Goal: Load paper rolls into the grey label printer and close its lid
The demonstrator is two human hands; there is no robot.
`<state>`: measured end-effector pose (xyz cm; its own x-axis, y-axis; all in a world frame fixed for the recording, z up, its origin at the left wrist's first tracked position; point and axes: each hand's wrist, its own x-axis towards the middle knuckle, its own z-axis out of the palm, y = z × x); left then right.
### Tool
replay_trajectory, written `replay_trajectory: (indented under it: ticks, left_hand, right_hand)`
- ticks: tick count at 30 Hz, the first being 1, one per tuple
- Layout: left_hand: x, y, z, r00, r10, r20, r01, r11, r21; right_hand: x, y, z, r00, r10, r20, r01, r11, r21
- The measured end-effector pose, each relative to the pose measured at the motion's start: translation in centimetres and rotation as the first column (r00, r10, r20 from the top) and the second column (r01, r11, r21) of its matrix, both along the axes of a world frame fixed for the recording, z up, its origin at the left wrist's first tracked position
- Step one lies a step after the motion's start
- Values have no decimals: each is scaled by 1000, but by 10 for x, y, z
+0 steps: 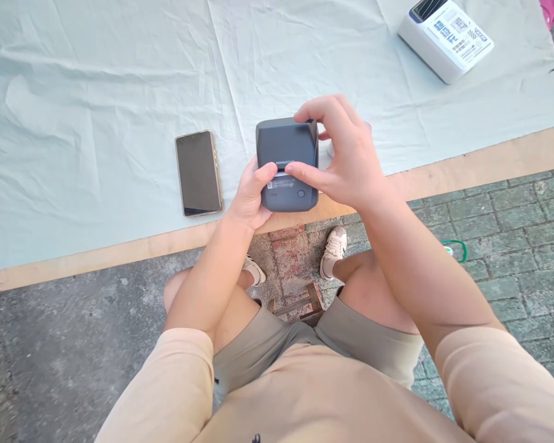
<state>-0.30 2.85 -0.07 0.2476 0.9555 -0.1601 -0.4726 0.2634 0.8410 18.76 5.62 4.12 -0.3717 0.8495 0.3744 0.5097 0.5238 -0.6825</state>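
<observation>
Small printer [286, 147]: dark grey box, rounded corners, pale lettering across top face, paper slot with white label strip showing below it, round button near front right corner. Held just above table edge [489, 157], over pale green cloth [96, 92]. Left hand [252, 197] gripped left front corner, thumb pressed on top by slot. Right hand [346, 157] clasped right side, fingers curled over far top edge, thumb on front. Phone [198, 173] lay face up, dark screen, left of printer. White box [445, 38] sat at far right of cloth.
</observation>
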Motion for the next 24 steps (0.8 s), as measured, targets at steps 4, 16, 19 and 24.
replay_trajectory:
  ticks: [4, 16, 19, 24]
  left_hand:
    - [2, -1, 0, 999, 40, 21, -40, 999, -11]
    - [-1, 3, -6, 999, -4, 34, 3, 1000, 21]
    - [-2, 3, -8, 999, -31, 20, 30, 999, 33]
    - [-5, 2, -9, 998, -58, -27, 59, 996, 72]
  right_hand:
    - [-4, -1, 1, 996, -81, -35, 81, 997, 11]
    - [-9, -2, 10, 957, -124, -261, 110, 992, -67]
    - [-9, -3, 10, 962, -100, -255, 83, 993, -79]
    - [-7, -2, 8, 977, -86, -193, 72, 994, -77]
